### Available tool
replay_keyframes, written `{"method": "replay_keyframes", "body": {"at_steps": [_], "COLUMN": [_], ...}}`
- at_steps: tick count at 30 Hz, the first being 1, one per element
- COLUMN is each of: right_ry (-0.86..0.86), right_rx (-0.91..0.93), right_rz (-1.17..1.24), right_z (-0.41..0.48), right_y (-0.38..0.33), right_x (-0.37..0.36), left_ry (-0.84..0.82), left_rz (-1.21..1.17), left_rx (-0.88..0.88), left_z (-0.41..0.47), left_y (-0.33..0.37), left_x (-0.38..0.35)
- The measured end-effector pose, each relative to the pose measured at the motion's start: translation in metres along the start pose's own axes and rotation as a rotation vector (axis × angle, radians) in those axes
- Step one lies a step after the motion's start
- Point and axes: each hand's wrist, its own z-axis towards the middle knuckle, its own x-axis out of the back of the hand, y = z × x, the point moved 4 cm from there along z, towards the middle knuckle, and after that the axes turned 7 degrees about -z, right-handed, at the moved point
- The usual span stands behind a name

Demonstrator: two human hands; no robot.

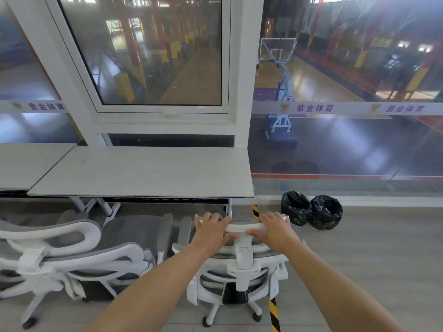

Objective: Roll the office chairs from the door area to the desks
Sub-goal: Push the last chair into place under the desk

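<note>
A white-framed office chair [242, 262] with grey mesh stands in front of me, facing the grey desk [148, 173], its seat near the desk's right end. My left hand [212, 230] grips the left part of its white headrest bar. My right hand [275, 230] grips the right part, fingers wrapped over the top and thumb under. A second matching chair [72, 255] stands to the left, its seat under the same desk.
Two black-lined waste bins [311, 210] sit on the floor right of the desk, against the glass wall. Yellow-black hazard tape [274, 315] runs along the wood floor under the chair. Another desk [28, 161] adjoins on the left. Open floor lies to the right.
</note>
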Motion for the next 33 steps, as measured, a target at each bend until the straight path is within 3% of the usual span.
{"method": "replay_keyframes", "body": {"at_steps": [33], "right_ry": [0.018], "right_rx": [0.029], "right_rz": [-0.023], "right_z": [-0.025], "right_y": [-0.043], "right_x": [-0.016], "left_ry": [0.019], "left_rz": [0.105], "left_rx": [-0.040], "left_z": [-0.051], "left_y": [-0.029], "left_x": [0.005]}}
